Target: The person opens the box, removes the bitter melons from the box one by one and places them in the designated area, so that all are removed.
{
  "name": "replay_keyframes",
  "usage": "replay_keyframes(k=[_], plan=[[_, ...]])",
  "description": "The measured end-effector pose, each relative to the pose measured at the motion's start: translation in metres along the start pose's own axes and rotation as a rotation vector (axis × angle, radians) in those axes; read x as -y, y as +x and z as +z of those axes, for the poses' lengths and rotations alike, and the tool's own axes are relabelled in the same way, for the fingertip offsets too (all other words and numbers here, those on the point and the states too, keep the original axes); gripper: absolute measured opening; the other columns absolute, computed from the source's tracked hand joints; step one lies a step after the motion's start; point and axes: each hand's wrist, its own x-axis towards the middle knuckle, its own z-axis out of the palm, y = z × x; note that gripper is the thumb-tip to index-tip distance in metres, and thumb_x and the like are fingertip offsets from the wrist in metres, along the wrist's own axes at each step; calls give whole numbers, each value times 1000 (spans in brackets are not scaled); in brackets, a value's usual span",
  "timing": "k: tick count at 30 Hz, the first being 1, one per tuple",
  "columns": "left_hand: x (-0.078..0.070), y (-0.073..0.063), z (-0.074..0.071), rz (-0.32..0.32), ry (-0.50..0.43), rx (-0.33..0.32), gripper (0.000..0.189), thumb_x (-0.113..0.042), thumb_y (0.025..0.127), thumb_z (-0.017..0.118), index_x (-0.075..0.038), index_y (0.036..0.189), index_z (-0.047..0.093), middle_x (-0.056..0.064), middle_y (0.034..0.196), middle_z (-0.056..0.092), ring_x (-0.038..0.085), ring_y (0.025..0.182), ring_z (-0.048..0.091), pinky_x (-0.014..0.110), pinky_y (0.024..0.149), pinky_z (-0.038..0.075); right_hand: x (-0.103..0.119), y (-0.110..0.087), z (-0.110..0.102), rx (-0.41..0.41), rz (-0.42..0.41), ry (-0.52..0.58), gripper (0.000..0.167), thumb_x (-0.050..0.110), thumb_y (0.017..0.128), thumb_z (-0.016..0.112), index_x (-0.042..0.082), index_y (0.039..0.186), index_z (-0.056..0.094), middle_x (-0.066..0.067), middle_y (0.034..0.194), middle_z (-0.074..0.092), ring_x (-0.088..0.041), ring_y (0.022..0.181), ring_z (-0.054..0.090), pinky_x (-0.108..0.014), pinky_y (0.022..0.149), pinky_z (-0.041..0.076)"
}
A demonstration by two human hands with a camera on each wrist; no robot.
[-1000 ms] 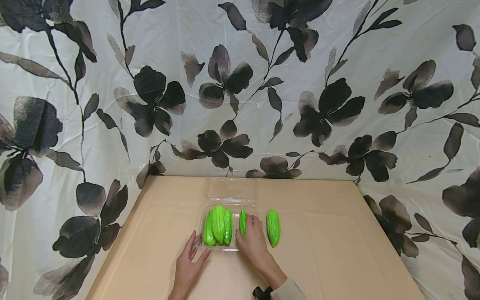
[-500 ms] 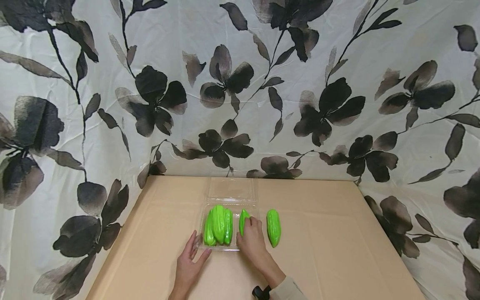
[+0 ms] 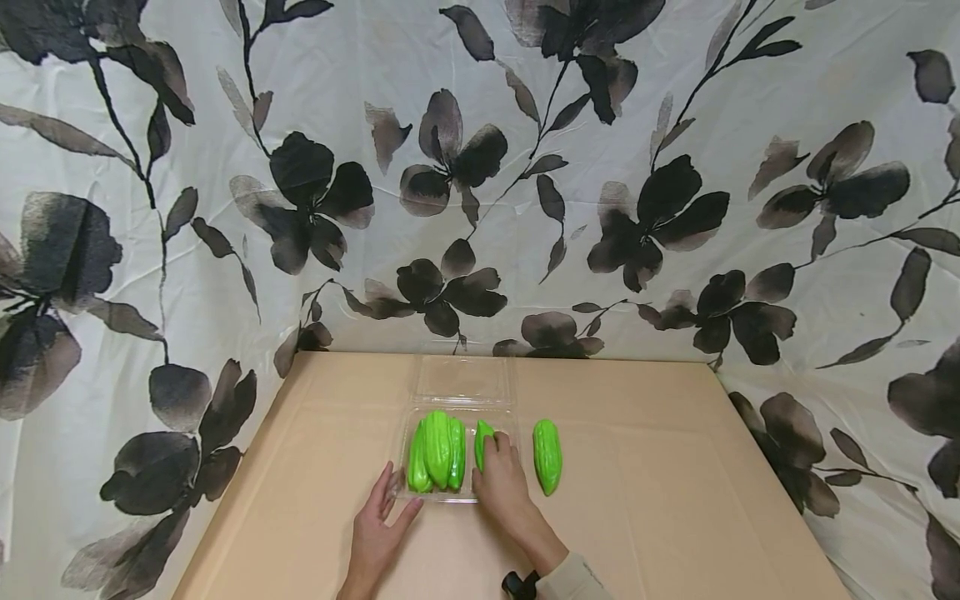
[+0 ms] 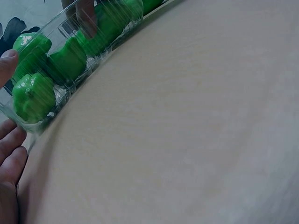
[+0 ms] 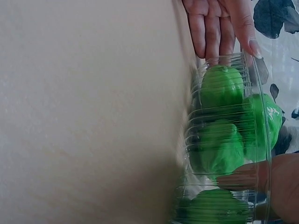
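In the head view, a clear plastic container (image 3: 471, 479) lies on the table with its lid (image 3: 461, 382) folded back. Several green peppers (image 3: 437, 450) fill its left side. My left hand (image 3: 375, 529) rests at the front left corner; in the right wrist view its straight fingers (image 5: 212, 35) touch the end wall and the thumb lies by the rim. My right hand (image 3: 504, 492) pinches another green pepper (image 3: 481, 442) inside the container's right part, and covers its lower half. The right thumb (image 5: 240, 177) shows through the clear wall.
One loose green pepper (image 3: 547, 457) lies on the tan table (image 3: 645, 467), right of the container. A floral cloth (image 3: 540, 217) hangs behind the table and along its sides. A black band (image 3: 521, 586) is on the right wrist.
The pepper under my right hand tilts to the right, then shifts slightly left inside the container, and the right hand moves left with it. The left hand stays in place.
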Motion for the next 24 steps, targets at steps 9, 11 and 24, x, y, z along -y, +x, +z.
replay_keyframes(k=[9,11,24], plan=[[-5,-1,-2,12,-23,2,76,-9,84,81,2,148,43,23,137,61,39,127,58,5,102,43,1,-1,0,-10,2,37,52,4,77,79,-10,123,59,-30,123,56,-44,100,61,-51,83,61],[-5,-1,-2,12,-24,4,76,-10,84,81,2,148,43,23,138,61,39,127,58,6,102,43,0,0,0,-4,13,59,55,3,78,79,-11,126,57,-30,122,56,-44,103,61,-51,86,61],[-6,0,-3,19,-21,8,76,-10,83,81,2,148,43,23,137,61,39,126,59,12,103,46,-3,1,1,-34,19,96,57,4,76,77,-16,124,55,-29,116,60,-38,104,63,-46,86,60]])
